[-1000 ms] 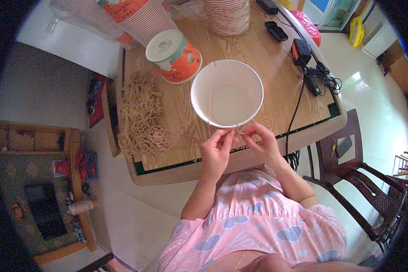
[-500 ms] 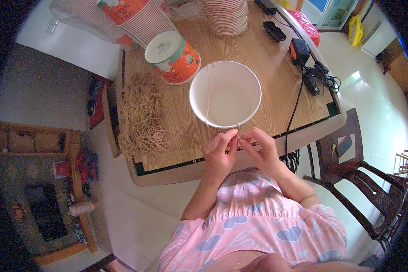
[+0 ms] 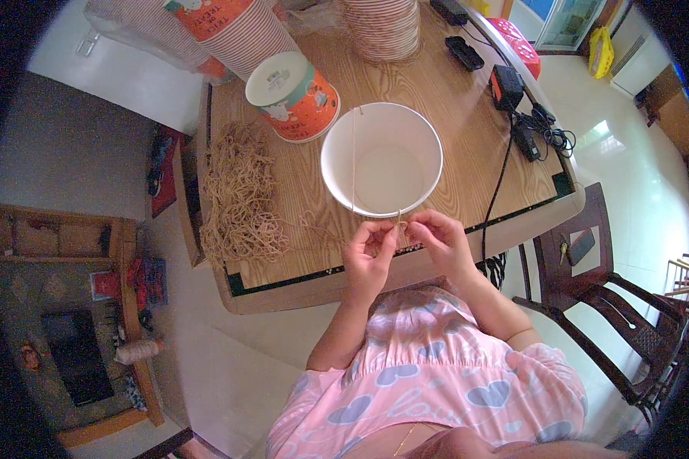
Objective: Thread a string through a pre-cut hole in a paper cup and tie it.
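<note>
A white paper bucket (image 3: 390, 164) stands mouth up near the table's front edge. A thin tan string (image 3: 354, 157) crosses its opening from the far rim to the near side, and a short end comes out at the near rim. Just in front of that rim, my left hand (image 3: 370, 251) pinches the string between thumb and finger. Close beside it, my right hand (image 3: 440, 239) is also closed on the string, with a small loop between the two hands. The fingertips partly hide how the string is knotted.
A heap of loose tan strings (image 3: 245, 199) lies at the left. Behind stand an upturned orange and green bucket (image 3: 306, 103), a nested bucket stack (image 3: 241, 38) and a ribbed pale stack (image 3: 380, 27). Black cables (image 3: 540, 134) run along the right. A dark chair (image 3: 578, 245) stands beside the table.
My hands have shifted slightly, and the fingers have opened a bit around the string, so a small loop now shows between them. The string across the bucket hangs straighter.
</note>
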Motion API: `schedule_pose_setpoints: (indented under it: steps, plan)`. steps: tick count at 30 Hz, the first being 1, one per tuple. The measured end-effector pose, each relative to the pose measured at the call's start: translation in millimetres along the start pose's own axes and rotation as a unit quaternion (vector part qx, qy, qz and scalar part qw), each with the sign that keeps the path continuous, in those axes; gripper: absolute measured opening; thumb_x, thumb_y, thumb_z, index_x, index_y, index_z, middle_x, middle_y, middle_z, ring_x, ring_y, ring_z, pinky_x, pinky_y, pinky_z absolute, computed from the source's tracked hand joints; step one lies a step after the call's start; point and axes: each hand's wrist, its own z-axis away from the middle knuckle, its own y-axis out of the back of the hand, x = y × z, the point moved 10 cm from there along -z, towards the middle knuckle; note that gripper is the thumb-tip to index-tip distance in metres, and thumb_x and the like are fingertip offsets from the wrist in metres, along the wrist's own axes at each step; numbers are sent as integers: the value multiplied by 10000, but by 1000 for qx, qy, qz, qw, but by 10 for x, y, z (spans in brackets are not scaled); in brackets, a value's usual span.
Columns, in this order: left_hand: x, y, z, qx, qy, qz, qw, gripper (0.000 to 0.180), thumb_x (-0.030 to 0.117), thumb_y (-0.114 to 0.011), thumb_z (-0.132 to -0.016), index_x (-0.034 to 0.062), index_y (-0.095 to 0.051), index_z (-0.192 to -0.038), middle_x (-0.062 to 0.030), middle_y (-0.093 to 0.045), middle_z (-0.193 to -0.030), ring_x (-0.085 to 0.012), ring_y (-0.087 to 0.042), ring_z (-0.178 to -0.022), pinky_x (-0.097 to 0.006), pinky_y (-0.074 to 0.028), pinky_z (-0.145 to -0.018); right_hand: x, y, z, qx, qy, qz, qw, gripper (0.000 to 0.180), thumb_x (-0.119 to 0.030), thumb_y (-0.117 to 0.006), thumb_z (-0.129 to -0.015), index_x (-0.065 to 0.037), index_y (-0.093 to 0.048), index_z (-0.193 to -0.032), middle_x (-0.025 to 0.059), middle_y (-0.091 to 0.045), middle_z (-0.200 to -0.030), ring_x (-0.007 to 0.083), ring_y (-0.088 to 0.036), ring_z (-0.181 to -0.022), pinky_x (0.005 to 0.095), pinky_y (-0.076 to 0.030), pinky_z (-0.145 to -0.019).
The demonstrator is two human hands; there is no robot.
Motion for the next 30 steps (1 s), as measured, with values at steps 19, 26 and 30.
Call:
schedule_pose_setpoints:
  steps: [19, 26, 30]
  plan:
    - [630, -207, 76, -37, -209, -239, 948, 90, 19, -648, -748, 37, -595, -819, -77, -605, -746, -182, -607, -629, -283, -491, -552, 92, -63, -78, -40, -54, -71, 995, 157, -147, -555, -885, 4, -595, -905, -12, -577, -769, 69, -531, -709, 195, -427, -620]
    - [629, -217, 94, -45, -220, -260, 939, 130, 24, -645, -739, 64, -592, -851, -64, -577, -726, -198, -599, -630, -298, -486, -554, 185, -220, -110, -87, -103, -261, 956, 141, -149, -571, -873, -14, -605, -898, -5, -594, -793, 60, -521, -687, 204, -423, -595]
    - [719, -286, 124, -51, -292, -328, 897, 171, 39, -656, -722, 89, -588, -870, -56, -552, -723, -223, -586, -643, -326, -481, -559, 129, -56, -109, -19, -55, -134, 989, 134, -146, -584, -864, -22, -598, -914, 1, -598, -822, 61, -534, -705, 204, -435, -613]
